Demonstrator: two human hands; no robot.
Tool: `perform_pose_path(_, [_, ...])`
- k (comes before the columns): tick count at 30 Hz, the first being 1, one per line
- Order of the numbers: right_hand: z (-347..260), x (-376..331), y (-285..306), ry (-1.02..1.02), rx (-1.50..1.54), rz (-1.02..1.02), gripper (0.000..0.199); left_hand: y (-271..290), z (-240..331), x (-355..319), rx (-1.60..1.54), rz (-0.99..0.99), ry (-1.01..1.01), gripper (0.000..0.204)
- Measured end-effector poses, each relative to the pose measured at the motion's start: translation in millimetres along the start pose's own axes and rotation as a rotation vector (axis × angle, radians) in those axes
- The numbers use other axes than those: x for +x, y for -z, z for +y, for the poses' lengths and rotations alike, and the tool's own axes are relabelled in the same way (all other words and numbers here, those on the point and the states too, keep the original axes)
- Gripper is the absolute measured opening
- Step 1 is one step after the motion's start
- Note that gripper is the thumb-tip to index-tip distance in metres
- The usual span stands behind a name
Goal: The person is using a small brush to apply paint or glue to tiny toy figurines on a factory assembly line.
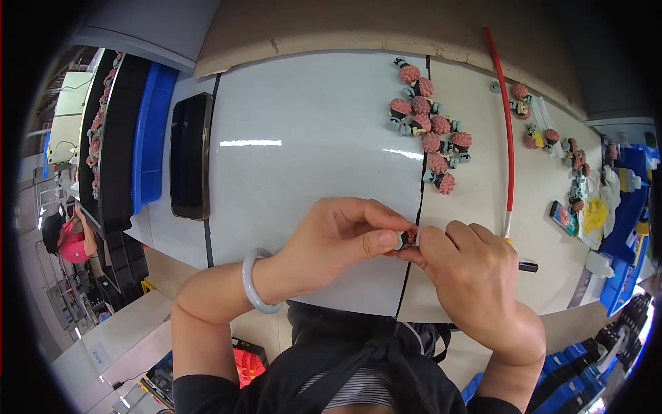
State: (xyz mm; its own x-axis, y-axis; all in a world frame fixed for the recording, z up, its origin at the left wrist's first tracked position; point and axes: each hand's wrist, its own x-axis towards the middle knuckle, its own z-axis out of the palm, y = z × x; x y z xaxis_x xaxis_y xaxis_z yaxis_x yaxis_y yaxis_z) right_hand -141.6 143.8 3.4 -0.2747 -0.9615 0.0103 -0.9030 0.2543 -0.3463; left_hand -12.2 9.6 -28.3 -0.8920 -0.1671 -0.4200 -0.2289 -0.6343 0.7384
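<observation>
My left hand point(338, 238), with a pale bangle on its wrist, pinches a small painted figurine point(400, 240) between thumb and forefinger. Only a bit of its teal and dark reddish surface shows. My right hand point(469, 269) is closed, fingers curled, its tips against the same spot; what it grips is hidden. Past its outer side sticks out a black rod-like end point(528, 265); whether the hand holds it I cannot tell. Beyond my hands lies a cluster of pink, knobbly-topped figurines point(439, 124) with black and teal parts.
A red-handled brush point(508, 138) lies lengthwise to the right. More figurines point(576, 165), a small colourful card point(564, 218) and a yellow-stained tissue point(595, 214) are farther right. A dark phone point(191, 157) and a blue tray point(153, 138) stand left. A person in pink point(72, 238) is at far left.
</observation>
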Motion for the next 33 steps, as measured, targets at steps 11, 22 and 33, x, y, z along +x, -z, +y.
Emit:
perform_pose_path(11, [60,4,19,-0.504,-0.076,0.160,0.022,-5,2,-3,0.043,-0.064,-0.129,0.037])
perform_pose_path(22, [3,-9,24,0.119,0.786,0.548,0.010,-8,0,-8,0.648,0.051,-0.565,0.032])
perform_pose_path(33, [65,-4,35,-0.390,-0.049,0.022,0.021,-13,2,-3,0.553,0.065,-0.585,0.031])
